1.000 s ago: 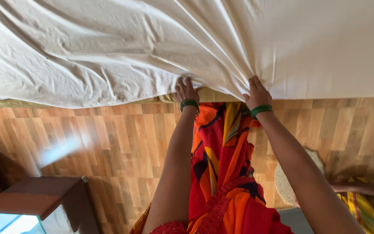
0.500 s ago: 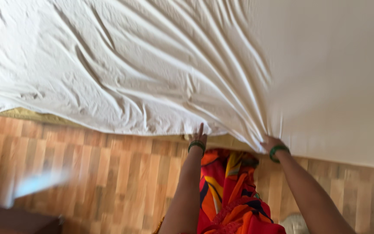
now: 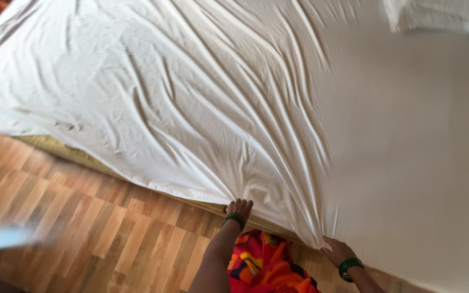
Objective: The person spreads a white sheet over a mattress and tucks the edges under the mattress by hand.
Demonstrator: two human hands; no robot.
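Note:
A wrinkled white bed sheet (image 3: 234,97) covers the bed and hangs over its near edge. My left hand (image 3: 239,208), with a green bangle at the wrist, grips the sheet's hem at the mattress edge. My right hand (image 3: 336,251), also with a green bangle, pinches the sheet's edge where many folds gather. A strip of yellowish mattress (image 3: 77,157) shows under the sheet on the left. My red and orange patterned garment (image 3: 261,266) is between my arms.
Wooden plank floor (image 3: 55,217) runs along the bed's near side. A white pillow (image 3: 441,13) lies at the bed's far right corner. A bright blurred patch (image 3: 4,237) lies on the floor at the left.
The view has tilted up over the bed, so my hands sit lower in the frame. My left hand's fingers have curled onto the sheet's edge. The dark furniture at lower left is out of view.

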